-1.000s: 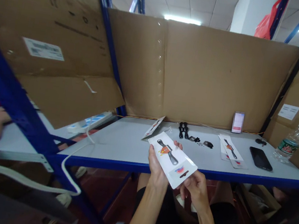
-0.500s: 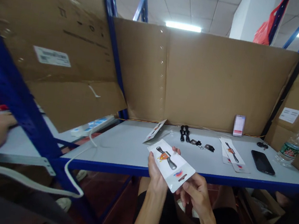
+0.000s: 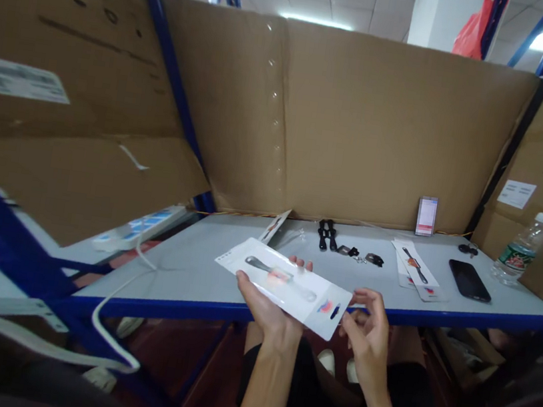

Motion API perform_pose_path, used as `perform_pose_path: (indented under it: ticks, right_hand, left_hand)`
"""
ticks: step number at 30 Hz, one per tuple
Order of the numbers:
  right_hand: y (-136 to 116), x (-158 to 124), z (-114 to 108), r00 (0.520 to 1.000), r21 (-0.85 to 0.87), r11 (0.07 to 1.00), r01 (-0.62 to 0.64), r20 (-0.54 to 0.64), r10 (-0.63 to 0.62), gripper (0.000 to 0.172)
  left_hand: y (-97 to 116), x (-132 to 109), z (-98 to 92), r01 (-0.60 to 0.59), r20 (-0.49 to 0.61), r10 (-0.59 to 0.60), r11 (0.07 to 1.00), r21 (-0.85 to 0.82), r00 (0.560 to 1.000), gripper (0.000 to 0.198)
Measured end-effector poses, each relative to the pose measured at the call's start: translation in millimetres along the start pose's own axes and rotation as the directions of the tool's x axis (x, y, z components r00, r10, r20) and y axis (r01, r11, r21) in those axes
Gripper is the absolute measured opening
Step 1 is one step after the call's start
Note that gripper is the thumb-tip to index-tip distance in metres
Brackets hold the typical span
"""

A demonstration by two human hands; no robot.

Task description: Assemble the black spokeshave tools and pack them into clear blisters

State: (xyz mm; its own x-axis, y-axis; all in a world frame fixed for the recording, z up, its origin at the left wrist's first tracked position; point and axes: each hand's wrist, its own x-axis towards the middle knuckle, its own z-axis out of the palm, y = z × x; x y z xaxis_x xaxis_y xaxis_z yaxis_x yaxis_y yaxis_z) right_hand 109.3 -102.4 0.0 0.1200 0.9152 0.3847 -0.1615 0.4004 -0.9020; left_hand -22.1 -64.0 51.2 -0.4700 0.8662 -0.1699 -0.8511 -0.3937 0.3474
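My left hand (image 3: 271, 308) holds a white printed packaging card (image 3: 244, 253) from below, its thumb along the near edge and fingertips showing past the far edge. The card shows a black-handled tool, blurred by glare, and has a hang hole at its right end. At that end my right hand (image 3: 370, 335) has its fingers curled, thumb and forefinger closed at the card's edge. Beyond the card lie black handles (image 3: 327, 236), small black and metal parts (image 3: 373, 259) and a few tiny shiny pieces. Another printed card (image 3: 275, 226) leans up behind the held one.
On the right lie more printed cards (image 3: 416, 270), a black phone (image 3: 469, 280), keys (image 3: 468, 249) and a water bottle (image 3: 519, 255). A lit phone (image 3: 426, 216) stands against the cardboard wall (image 3: 387, 132). At left are a power strip (image 3: 139, 229) and white cable (image 3: 101, 321).
The card has turned flatter and more sideways, its far end swinging left. My right hand has risen slightly at its edge. The view has shifted, and the other person's hand at left has mostly left it.
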Motion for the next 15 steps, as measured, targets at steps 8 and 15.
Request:
perform_pose_path:
  ticks: [8, 15]
  right_hand:
    - [-24, 7, -10, 0.756, -0.566, 0.532, 0.630, 0.289, -0.587, 0.032]
    - [-34, 17, -5, 0.662, -0.627, 0.339, 0.701, 0.395, -0.637, 0.026]
  left_hand:
    - [-3, 6, 3.3, 0.136, -0.115, -0.125, 0.986, 0.094, 0.985, 0.064]
    - [-4, 31, 1.7, 0.234, -0.072, -0.225, 0.959, 0.162, 0.972, 0.066]
